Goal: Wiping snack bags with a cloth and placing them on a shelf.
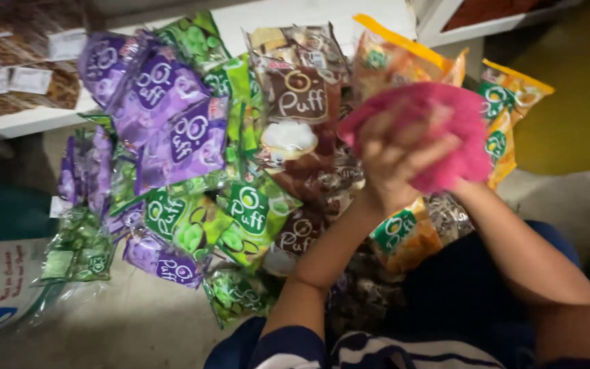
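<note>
Both hands meet in the right-centre of the frame around a pink cloth: the left hand lies over its front with fingers curled into the fabric, and the right hand is mostly hidden under and behind it, so its grip cannot be told for certain, though the forearm runs straight up into the bundle. The cloth is bunched and blurred, lifted above a heap of snack packets lying on the floor. Just beneath and behind it sit orange packets; brown packets are in the upper centre, purple packets in the upper left, and green packets in the lower centre. A white shelf edge crosses the upper left. To handle the cloth well here, it seems wise to keep it gathered tight in both hands so no loose corner drags across the slippery wrappers and shifts the pile. Keeping it held clear above the heap, rather than pressed down, would probably spare the puffed packets from crushing. The blur suggests quick motion; a slower, firmer wringing or folding grip would likely give better control.
</note>
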